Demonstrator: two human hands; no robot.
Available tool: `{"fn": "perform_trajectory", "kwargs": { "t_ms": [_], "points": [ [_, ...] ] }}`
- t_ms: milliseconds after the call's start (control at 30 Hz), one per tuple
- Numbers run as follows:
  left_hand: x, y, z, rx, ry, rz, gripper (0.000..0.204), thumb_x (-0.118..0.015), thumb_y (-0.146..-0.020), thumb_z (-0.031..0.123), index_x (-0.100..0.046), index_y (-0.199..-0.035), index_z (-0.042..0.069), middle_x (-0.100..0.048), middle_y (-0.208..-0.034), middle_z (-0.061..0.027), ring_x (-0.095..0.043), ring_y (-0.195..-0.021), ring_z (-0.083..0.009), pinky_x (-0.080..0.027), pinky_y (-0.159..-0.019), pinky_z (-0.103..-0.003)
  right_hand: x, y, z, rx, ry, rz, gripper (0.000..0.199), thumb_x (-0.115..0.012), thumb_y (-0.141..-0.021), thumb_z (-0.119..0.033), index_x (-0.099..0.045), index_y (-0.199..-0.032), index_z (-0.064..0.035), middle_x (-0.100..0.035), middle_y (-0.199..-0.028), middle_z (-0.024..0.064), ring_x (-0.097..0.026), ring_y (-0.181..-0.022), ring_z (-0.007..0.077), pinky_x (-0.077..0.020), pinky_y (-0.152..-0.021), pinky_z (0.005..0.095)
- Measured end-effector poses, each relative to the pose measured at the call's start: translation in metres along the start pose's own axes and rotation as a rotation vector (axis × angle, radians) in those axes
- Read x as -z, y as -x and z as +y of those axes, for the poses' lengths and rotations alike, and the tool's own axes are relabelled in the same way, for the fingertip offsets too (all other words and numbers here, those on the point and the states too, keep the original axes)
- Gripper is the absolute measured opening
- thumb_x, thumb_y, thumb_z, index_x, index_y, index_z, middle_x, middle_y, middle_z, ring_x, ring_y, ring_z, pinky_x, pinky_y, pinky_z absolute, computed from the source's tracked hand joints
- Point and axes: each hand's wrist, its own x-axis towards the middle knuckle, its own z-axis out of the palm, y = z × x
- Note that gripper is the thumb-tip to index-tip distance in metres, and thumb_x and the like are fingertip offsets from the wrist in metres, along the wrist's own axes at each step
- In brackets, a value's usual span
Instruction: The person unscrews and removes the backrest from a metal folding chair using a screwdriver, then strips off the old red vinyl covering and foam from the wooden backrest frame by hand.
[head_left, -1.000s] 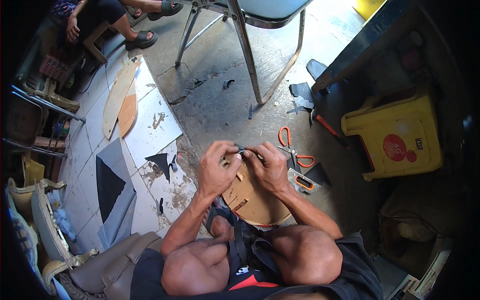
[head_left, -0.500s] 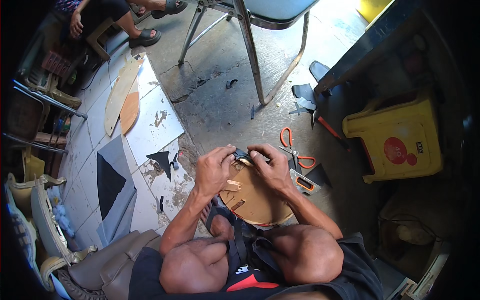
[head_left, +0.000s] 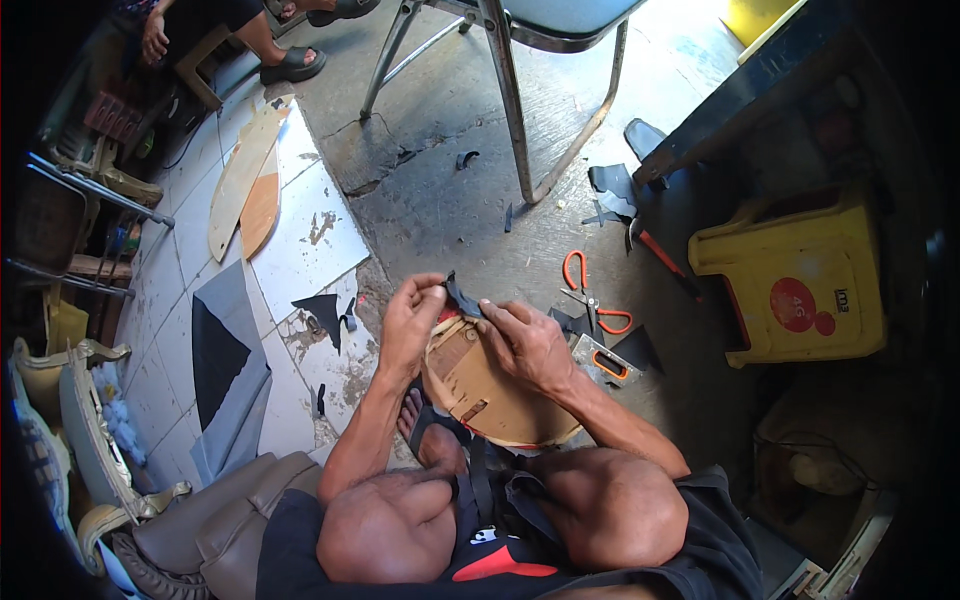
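A rounded brown board (head_left: 525,400) with a pale rim and some red along its edge lies tilted over my lap. At its far edge, a strip of black sheet material (head_left: 462,298) is bunched up. My left hand (head_left: 412,318) pinches the strip's left end between thumb and fingers. On its right end are the fingers of my right hand (head_left: 530,345), pressed over the board's rim. Right of that hand, on the floor, lie orange-handled scissors (head_left: 592,305) and a silver staple gun (head_left: 603,360) with an orange-rimmed opening.
A red-handled tool (head_left: 662,260) and black scraps (head_left: 610,188) lie farther right, near a yellow plastic stool (head_left: 795,285). A metal-legged chair (head_left: 510,110) stands ahead. Boards (head_left: 245,180) and grey-black sheet (head_left: 230,370) lie left. Another person's foot (head_left: 292,62) is at far left.
My left hand has shifted slightly left, drawing the black strip out. My right hand has moved slightly down and left. The pale wooden piece on the board no longer shows.
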Motion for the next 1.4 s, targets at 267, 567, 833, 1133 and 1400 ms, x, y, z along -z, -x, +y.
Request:
{"fn": "perform_trajectory", "kwargs": {
  "t_ms": [267, 567, 833, 1133, 1400],
  "points": [
    [-0.014, 0.01, 0.004, -0.091, -0.368, -0.128, 0.017, -0.065, -0.097, 0.01, -0.068, -0.109, -0.002, -0.072, -0.099, -0.0058, -0.066, -0.091, -0.0113, -0.053, -0.083, -0.027, -0.015, 0.005, 0.002, -0.142, 0.141, 0.004, 0.011, -0.065, -0.098, -0.012, -0.063, -0.098, -0.0007, -0.066, -0.083, 0.0187, -0.068, -0.074, 0.0373, -0.0528, -0.062, 0.0461],
    [-0.007, 0.0, 0.01, 0.192, -0.011, -0.121, 0.015, -0.068, -0.098, 0.013, -0.068, -0.099, -0.001, -0.072, -0.092, -0.0085, -0.068, -0.076, -0.0127, -0.055, -0.068, -0.029, 0.006, -0.006, -0.016, -0.251, -0.091, -0.064, 0.028, -0.072, -0.094, -0.025, -0.067, -0.107, -0.001, -0.062, -0.085, 0.0182, -0.065, -0.078, 0.0389, -0.0509, -0.066, 0.0478],
    [0.013, -0.011, 0.015, 0.586, 0.414, -0.206, 0.018, -0.064, -0.1, 0.016, -0.07, -0.098, -0.001, -0.072, -0.086, -0.0111, -0.071, -0.076, -0.0181, -0.058, -0.071, -0.032, 0.005, -0.009, -0.022, -0.124, -0.018, -0.042, 0.025, -0.075, -0.092, -0.019, -0.07, -0.108, -0.0017, -0.062, -0.082, 0.0149, -0.063, -0.069, 0.0322, -0.0507, -0.062, 0.0414],
    [-0.005, 0.001, 0.02, 0.2, 0.025, -0.221, 0.026, -0.063, -0.103, 0.023, -0.072, -0.101, -0.001, -0.074, -0.09, -0.0041, -0.066, -0.076, -0.008, -0.053, -0.068, -0.025, -0.005, -0.011, -0.018, -0.323, 0.09, 0.101, 0.02, -0.064, -0.099, -0.02, -0.065, -0.089, -0.0031, -0.065, -0.073, 0.0224, -0.067, -0.067, 0.0412, -0.0512, -0.058, 0.0492],
    [-0.004, -0.002, 0.02, -0.011, -0.13, -0.269, 0.025, -0.069, -0.1, 0.024, -0.071, -0.103, -0.001, -0.072, -0.088, 0.0002, -0.062, -0.076, -0.0072, -0.051, -0.071, -0.026, 0.015, -0.023, -0.001, -0.714, -0.201, -0.192, 0.036, -0.065, -0.099, -0.037, -0.07, -0.097, -0.001, -0.069, -0.08, 0.0248, -0.072, -0.077, 0.038, -0.0522, -0.069, 0.0469]
  ]
}}
